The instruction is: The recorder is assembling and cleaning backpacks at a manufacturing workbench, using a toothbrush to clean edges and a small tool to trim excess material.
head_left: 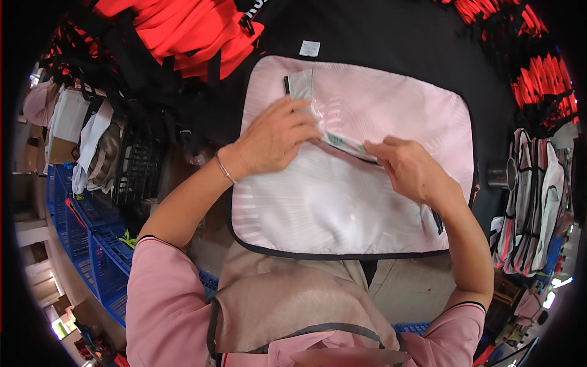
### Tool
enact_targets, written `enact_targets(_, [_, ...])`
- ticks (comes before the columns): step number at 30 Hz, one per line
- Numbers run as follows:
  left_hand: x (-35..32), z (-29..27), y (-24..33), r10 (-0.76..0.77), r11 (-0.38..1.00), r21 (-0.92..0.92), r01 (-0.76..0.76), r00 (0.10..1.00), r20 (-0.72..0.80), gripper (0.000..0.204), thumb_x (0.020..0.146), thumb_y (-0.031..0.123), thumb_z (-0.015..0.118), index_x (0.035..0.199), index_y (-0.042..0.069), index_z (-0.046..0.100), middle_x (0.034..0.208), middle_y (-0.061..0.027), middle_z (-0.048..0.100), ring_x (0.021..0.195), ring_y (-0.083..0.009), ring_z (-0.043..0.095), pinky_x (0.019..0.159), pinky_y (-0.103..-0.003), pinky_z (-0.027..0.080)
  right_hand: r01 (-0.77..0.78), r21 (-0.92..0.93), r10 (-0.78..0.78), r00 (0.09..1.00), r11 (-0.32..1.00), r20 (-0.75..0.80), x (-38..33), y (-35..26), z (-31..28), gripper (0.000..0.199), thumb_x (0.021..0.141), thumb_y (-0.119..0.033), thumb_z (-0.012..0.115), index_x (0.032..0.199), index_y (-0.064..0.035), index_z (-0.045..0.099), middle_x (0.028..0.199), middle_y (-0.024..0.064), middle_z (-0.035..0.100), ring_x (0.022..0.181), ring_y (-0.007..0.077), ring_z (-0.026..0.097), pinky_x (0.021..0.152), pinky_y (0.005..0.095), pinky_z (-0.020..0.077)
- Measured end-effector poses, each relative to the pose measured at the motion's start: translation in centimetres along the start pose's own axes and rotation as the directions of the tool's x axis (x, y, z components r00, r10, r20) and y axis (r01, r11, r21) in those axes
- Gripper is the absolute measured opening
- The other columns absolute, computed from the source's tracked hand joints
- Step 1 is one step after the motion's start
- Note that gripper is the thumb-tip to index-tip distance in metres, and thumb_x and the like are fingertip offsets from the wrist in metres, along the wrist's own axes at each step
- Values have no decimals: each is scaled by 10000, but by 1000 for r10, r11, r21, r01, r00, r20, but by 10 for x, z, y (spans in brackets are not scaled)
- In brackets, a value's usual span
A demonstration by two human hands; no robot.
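Note:
A pale pink and white fabric panel with rounded corners and black binding lies flat in front of me. Across it runs a narrow strip, greyish and shiny with a dark edge and a green mark. My left hand, slightly blurred, has its fingers closed over the strip's middle, and the strip's grey upper end sticks out beyond them. My right hand pinches the other end between thumb and fingers. Below my right wrist, another short dark-edged piece shows on the panel.
Black material covers the surface under the panel, with a small white label on it. Red fabric pieces with black straps are heaped at the far left. More red bundles and hanging grey-white pieces line the right. Blue crates stand left.

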State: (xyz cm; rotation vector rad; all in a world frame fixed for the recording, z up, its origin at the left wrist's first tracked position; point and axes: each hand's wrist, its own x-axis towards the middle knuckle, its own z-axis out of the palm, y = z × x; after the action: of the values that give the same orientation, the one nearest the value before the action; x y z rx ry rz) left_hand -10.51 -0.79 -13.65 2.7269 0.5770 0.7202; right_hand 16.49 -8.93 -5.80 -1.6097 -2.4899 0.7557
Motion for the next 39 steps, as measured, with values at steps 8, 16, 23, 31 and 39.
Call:
enact_targets(8, [-20, 12, 1, -72, 988, -141, 65, 996, -48, 224, 664, -68, 608, 836, 71, 645, 857, -64, 600, 873, -271, 585, 795, -363, 481, 98, -59, -103, 990, 993, -96, -4, 19, 24, 369, 809, 23, 565, 1161, -64, 633, 935, 120, 628, 770, 362, 641, 672, 434, 516])
enact_targets(16, [-22, 12, 2, -37, 993, -114, 33, 999, -33, 230, 618, -67, 620, 796, 76, 645, 807, -55, 587, 838, -268, 596, 763, -355, 502, 103, -191, -109, 994, 976, -17, -27, 21, 33, 421, 816, -33, 564, 1232, -76, 611, 968, 80, 623, 714, 294, 654, 610, 387, 533])
enact_targets(23, [-29, 8, 9, -84, 988, -126, 85, 996, 6, 237, 610, -78, 607, 790, 72, 643, 802, -55, 582, 805, -263, 584, 734, -353, 490, 61, -222, -71, 997, 973, -36, -89, 21, 31, 420, 808, -21, 601, 1226, -49, 607, 962, 84, 612, 761, 275, 659, 638, 376, 539])
enact_targets(31, [-29, 9, 5, -47, 986, -159, 45, 999, -13, 275, 601, -104, 588, 814, 54, 658, 818, -68, 599, 790, -267, 592, 710, -357, 495, 57, -227, -88, 988, 972, -128, -94, 26, 47, 419, 823, -38, 544, 1237, -59, 600, 942, 71, 580, 743, 251, 641, 637, 351, 531])
enact_targets(39, [-9, 12, 19, 21, 1000, 1, -21, 1000, 19, 240, 612, -27, 611, 839, 36, 654, 779, -68, 607, 796, -250, 608, 727, -344, 495, -51, -242, 13, 987, 969, -158, -114, 32, 59, 493, 804, -12, 557, 1287, -109, 571, 991, 54, 599, 737, 248, 638, 580, 346, 518])
